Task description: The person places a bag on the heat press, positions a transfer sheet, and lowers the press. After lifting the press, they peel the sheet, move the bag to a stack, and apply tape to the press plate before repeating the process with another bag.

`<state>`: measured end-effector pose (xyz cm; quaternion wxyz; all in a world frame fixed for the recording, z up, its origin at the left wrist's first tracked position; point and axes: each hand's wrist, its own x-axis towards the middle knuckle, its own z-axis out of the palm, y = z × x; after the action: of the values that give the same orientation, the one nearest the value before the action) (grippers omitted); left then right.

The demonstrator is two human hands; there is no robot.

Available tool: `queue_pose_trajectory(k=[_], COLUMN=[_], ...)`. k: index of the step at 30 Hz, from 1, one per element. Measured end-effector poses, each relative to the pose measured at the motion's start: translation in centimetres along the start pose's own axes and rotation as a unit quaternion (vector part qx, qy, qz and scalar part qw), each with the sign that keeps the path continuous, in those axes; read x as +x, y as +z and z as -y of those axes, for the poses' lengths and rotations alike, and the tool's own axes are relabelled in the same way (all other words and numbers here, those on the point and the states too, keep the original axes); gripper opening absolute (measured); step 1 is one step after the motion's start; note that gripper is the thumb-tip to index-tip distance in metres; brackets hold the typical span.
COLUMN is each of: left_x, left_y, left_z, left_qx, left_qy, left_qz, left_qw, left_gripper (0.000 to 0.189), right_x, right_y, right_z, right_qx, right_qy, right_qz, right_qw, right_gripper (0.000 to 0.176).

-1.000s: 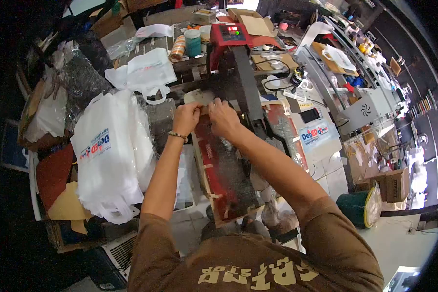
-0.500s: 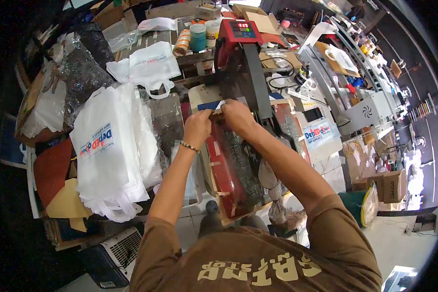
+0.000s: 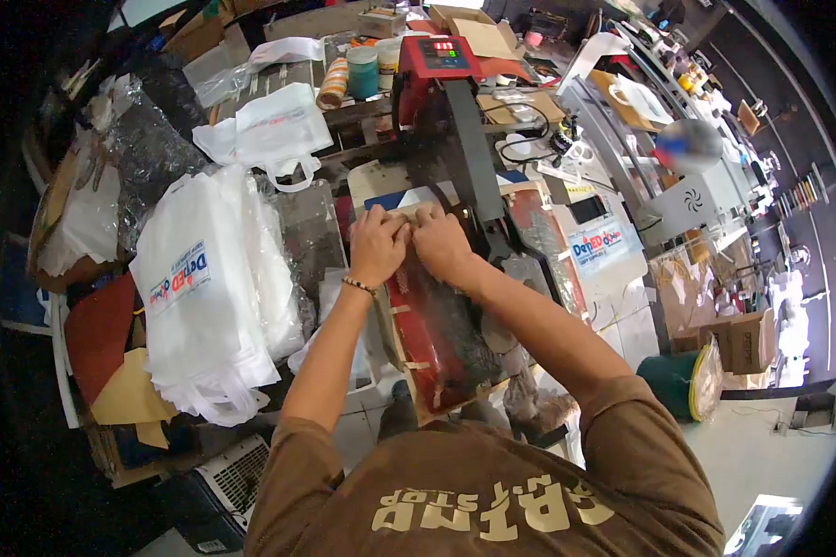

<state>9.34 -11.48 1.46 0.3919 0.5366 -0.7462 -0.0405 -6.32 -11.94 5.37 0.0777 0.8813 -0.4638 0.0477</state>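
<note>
Both my hands are at the far end of a long red panel (image 3: 422,345) with a light border and bits of tape along its edge. My left hand (image 3: 378,245), with a beaded bracelet at the wrist, has its fingers curled down on a tan strip (image 3: 415,210). Right beside it, my right hand (image 3: 443,246) bends its fingers over the same strip. My fingers hide much of it, so I cannot make out its full shape. Just beyond lies something flat and dark blue (image 3: 383,200). Dark, shiny material covers the panel's right part.
A machine with a red display head (image 3: 439,56) stands just beyond my hands. White printed bags (image 3: 181,278) are piled at left, with another printed bag (image 3: 279,125) behind them. Jars (image 3: 362,72) stand at the back. A phone (image 3: 586,209) lies at right beside a printed sheet (image 3: 604,243).
My right hand has come down and closer to my left, its fingers now curled over the strip. A white bit between my hands is no longer visible there. The whole view has shifted slightly.
</note>
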Motion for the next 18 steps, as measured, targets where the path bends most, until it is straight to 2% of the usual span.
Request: queue_pose_trajectory(k=[2,7,10,12,14,16,18], left_x=[0.3,0.0,0.0,-0.1,-0.2,-0.2,-0.2], left_y=[0.3,2.0,2.3,3.2,3.3,3.3,3.1], left_z=[-0.3,-0.4,-0.2,0.5,0.4,0.4,0.6], left_qx=[-0.007,0.007,0.017,0.038,0.036,0.029,0.023], left_qy=[-0.028,-0.091,-0.126,-0.116,-0.127,-0.144,-0.162], left_qz=[0.005,-0.056,-0.029,-0.021,-0.008,0.015,0.039], left_qw=[1.0,0.994,0.991,0.992,0.991,0.989,0.986], left_gripper=[0.012,0.021,0.025,0.032,0.039,0.043,0.047], right_x=[-0.7,-1.5,-3.1,-5.7,-9.5,-14.1,-18.7], right_y=[-0.6,-0.8,-4.1,-7.6,-11.4,-13.8,-14.7], right_z=[0.3,-0.5,-1.2,-1.9,-2.7,-3.4,-4.2], right_qx=[-0.019,0.001,0.012,0.125,0.213,0.257,0.282], right_qy=[-0.017,-0.005,-0.054,-0.029,-0.004,0.039,0.062], right_qz=[0.047,0.016,0.027,-0.063,-0.102,-0.094,-0.045], right_qw=[0.999,1.0,0.998,0.99,0.972,0.961,0.956], right_gripper=[0.019,0.021,0.019,0.021,0.016,0.015,0.014])
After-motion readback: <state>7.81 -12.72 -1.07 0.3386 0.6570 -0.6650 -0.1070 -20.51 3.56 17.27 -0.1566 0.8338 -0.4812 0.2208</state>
